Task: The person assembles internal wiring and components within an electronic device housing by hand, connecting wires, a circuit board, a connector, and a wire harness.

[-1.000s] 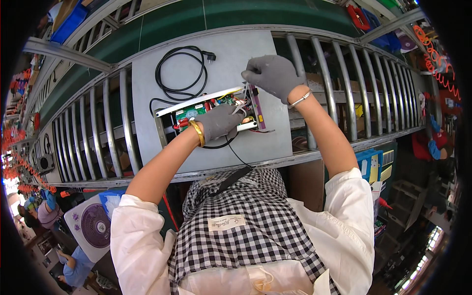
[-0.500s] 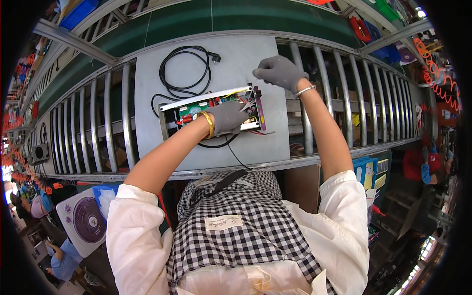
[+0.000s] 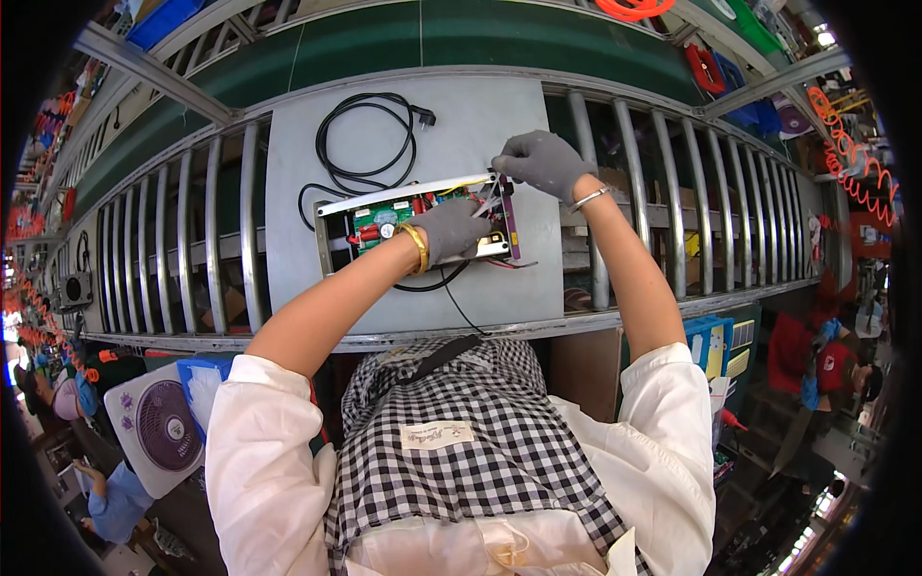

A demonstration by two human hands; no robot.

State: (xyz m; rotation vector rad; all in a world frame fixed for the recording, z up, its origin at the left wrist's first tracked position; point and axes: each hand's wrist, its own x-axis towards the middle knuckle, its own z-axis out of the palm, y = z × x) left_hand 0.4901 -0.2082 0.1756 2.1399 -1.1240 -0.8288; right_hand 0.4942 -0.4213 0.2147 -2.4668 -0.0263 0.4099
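On a grey board (image 3: 384,288) lies an open electronic unit with a white metal frame (image 3: 394,197), a green circuit board (image 3: 387,213) and a purple end panel (image 3: 512,213). My left hand (image 3: 453,230), in a grey glove, reaches into the unit beside pale wires (image 3: 491,199). Its fingers are bent together, and what they grip is hidden. My right hand (image 3: 545,163), gloved too, hovers at the unit's far right corner, just above the end panel. Its thumb and fingers are pinched; anything between them is too small to make out.
A coiled black power cord (image 3: 331,144) with a plug (image 3: 424,117) lies behind the unit. Metal rollers (image 3: 629,182) flank the board, and a front rail (image 3: 336,343) borders it. A fan (image 3: 165,429) stands at lower left; blue folders (image 3: 709,341) stand at right.
My right hand has come down slightly, closer to the unit's far right corner. The left hand stays inside the unit, its fingers shifted a little. The whole view has moved slightly.
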